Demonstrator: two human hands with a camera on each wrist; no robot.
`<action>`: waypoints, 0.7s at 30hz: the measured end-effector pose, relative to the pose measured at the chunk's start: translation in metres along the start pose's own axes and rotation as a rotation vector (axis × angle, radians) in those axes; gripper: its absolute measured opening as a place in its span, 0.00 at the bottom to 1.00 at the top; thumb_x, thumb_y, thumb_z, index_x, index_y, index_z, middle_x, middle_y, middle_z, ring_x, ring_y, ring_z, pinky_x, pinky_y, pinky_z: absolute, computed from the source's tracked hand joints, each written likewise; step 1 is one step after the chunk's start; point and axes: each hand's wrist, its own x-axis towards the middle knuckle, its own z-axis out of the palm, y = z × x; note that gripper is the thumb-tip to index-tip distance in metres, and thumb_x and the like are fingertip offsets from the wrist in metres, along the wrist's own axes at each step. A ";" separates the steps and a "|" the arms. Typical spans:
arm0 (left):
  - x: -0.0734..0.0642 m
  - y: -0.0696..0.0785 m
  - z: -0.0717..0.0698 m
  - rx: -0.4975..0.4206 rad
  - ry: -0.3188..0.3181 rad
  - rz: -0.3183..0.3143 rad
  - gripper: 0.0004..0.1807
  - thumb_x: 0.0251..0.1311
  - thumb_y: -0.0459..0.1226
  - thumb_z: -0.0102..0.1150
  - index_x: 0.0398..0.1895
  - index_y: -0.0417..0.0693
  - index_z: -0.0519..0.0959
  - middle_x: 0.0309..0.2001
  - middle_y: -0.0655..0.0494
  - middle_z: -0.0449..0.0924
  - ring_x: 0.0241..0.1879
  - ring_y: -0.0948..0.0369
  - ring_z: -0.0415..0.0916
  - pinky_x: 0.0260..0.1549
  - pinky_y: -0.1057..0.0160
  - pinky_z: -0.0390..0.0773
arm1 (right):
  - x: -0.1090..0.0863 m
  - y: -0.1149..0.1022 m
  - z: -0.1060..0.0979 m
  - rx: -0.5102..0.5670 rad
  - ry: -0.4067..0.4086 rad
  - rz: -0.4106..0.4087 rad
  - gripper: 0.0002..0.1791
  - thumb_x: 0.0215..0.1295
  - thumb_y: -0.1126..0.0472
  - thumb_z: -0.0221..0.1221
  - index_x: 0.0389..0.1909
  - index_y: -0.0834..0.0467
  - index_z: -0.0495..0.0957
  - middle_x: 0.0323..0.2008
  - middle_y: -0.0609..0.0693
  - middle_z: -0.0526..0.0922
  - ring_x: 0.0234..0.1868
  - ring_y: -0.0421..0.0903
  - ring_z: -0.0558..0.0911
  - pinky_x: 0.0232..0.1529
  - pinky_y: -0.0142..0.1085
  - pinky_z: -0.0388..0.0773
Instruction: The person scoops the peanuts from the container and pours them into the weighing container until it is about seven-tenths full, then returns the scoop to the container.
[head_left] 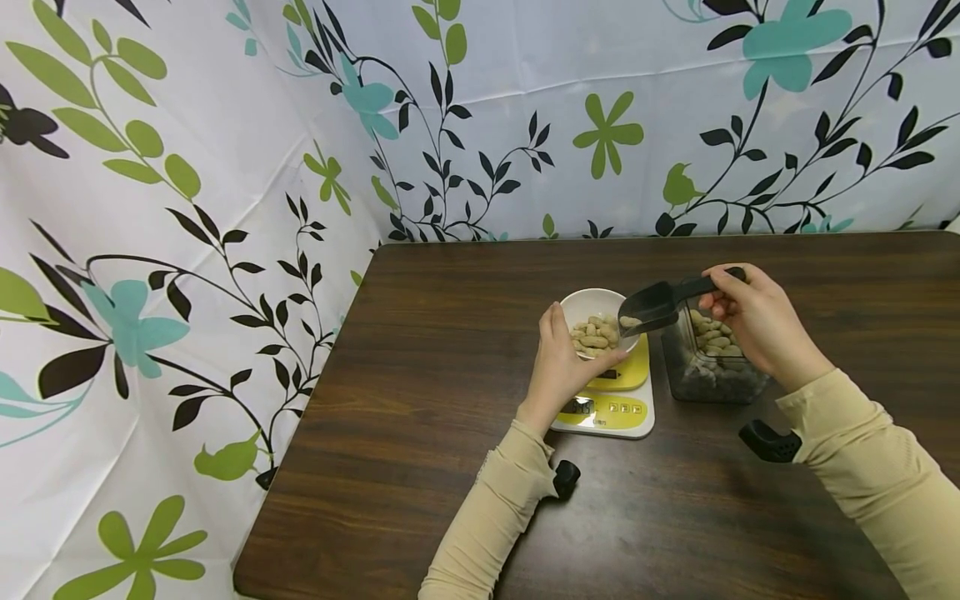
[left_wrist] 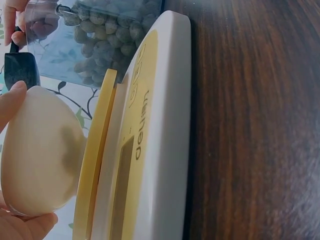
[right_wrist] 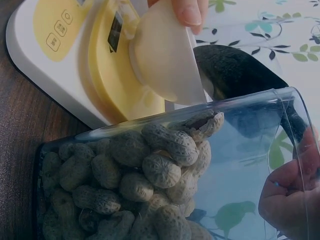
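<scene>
A white bowl point(head_left: 594, 304) with peanuts in their shells point(head_left: 597, 332) stands on a yellow and white kitchen scale point(head_left: 611, 408). My left hand point(head_left: 562, 362) holds the bowl by its sides, thumb at the near rim and fingers at the left. In my right hand point(head_left: 757, 321) is the handle of a black scoop point(head_left: 654, 304), its mouth over the bowl's right rim with a peanut at its lip. Beneath the right hand stands a clear plastic container point(head_left: 712, 379) of peanuts, also large in the right wrist view, where the scoop is partly behind its wall.
All of it rests on a dark wooden table point(head_left: 420, 375). A white curtain with leaf and flower prints point(head_left: 510, 75) hangs behind and to the left. A black wrist device point(head_left: 770, 442) juts from the right sleeve, another point(head_left: 566, 479) from the left.
</scene>
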 end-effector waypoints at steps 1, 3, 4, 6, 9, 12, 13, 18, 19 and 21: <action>0.000 0.000 0.000 0.001 -0.001 -0.002 0.62 0.42 0.59 0.69 0.73 0.39 0.45 0.71 0.43 0.48 0.64 0.48 0.63 0.60 0.52 0.69 | 0.000 0.000 0.000 0.002 0.000 -0.001 0.13 0.69 0.55 0.50 0.47 0.60 0.64 0.24 0.44 0.78 0.25 0.38 0.68 0.28 0.27 0.67; 0.000 0.000 0.001 0.003 -0.006 -0.009 0.63 0.42 0.59 0.68 0.73 0.40 0.44 0.71 0.44 0.48 0.65 0.49 0.62 0.60 0.52 0.69 | 0.000 0.000 0.000 0.014 0.000 -0.001 0.13 0.69 0.56 0.50 0.46 0.60 0.65 0.24 0.44 0.78 0.25 0.38 0.69 0.28 0.27 0.67; 0.000 -0.001 0.001 0.004 -0.007 -0.011 0.63 0.42 0.59 0.68 0.73 0.40 0.44 0.71 0.44 0.48 0.65 0.49 0.62 0.60 0.52 0.69 | 0.000 0.000 0.000 0.019 0.000 -0.002 0.13 0.69 0.56 0.50 0.46 0.60 0.65 0.24 0.44 0.79 0.25 0.38 0.69 0.28 0.26 0.67; 0.001 -0.001 0.001 0.004 -0.009 -0.017 0.63 0.42 0.60 0.68 0.73 0.41 0.43 0.71 0.44 0.48 0.65 0.49 0.62 0.60 0.53 0.70 | 0.000 0.000 0.001 0.029 -0.001 -0.003 0.13 0.69 0.56 0.51 0.46 0.61 0.65 0.23 0.45 0.79 0.24 0.38 0.69 0.28 0.26 0.68; 0.001 -0.001 0.001 -0.001 -0.009 -0.018 0.63 0.42 0.60 0.68 0.73 0.41 0.43 0.71 0.44 0.47 0.65 0.49 0.63 0.60 0.53 0.70 | 0.000 -0.002 0.001 0.042 -0.002 -0.008 0.13 0.69 0.57 0.51 0.46 0.61 0.65 0.23 0.45 0.79 0.25 0.38 0.69 0.28 0.26 0.68; 0.001 0.000 0.001 -0.006 -0.006 -0.016 0.63 0.42 0.59 0.69 0.73 0.41 0.43 0.71 0.44 0.47 0.64 0.49 0.63 0.60 0.53 0.70 | 0.000 -0.002 0.002 0.056 -0.002 -0.010 0.12 0.69 0.57 0.51 0.45 0.61 0.66 0.23 0.45 0.79 0.25 0.38 0.70 0.28 0.26 0.68; 0.001 0.000 0.000 -0.007 -0.005 -0.016 0.63 0.42 0.59 0.68 0.73 0.41 0.43 0.71 0.44 0.47 0.65 0.49 0.63 0.60 0.53 0.70 | 0.000 -0.003 0.002 0.057 -0.003 -0.009 0.12 0.69 0.57 0.51 0.45 0.61 0.66 0.23 0.45 0.79 0.25 0.38 0.70 0.28 0.26 0.68; 0.000 0.001 0.000 -0.001 0.001 -0.015 0.64 0.42 0.60 0.68 0.74 0.42 0.41 0.71 0.44 0.47 0.67 0.49 0.59 0.61 0.52 0.68 | 0.000 -0.002 0.001 0.057 -0.004 -0.002 0.13 0.69 0.57 0.51 0.46 0.62 0.65 0.23 0.45 0.79 0.25 0.38 0.69 0.28 0.26 0.68; 0.000 0.001 0.000 0.002 0.002 -0.016 0.64 0.41 0.60 0.68 0.74 0.43 0.41 0.72 0.44 0.46 0.68 0.49 0.58 0.61 0.51 0.68 | 0.000 -0.002 0.001 0.055 -0.003 -0.001 0.13 0.69 0.57 0.51 0.46 0.62 0.65 0.23 0.45 0.79 0.25 0.38 0.69 0.28 0.26 0.68; -0.001 0.001 0.000 0.010 0.004 -0.021 0.65 0.41 0.61 0.68 0.74 0.45 0.40 0.72 0.45 0.46 0.69 0.49 0.55 0.61 0.50 0.67 | 0.000 -0.002 0.001 0.057 -0.002 0.001 0.13 0.69 0.57 0.51 0.46 0.62 0.65 0.23 0.45 0.79 0.25 0.38 0.69 0.28 0.26 0.68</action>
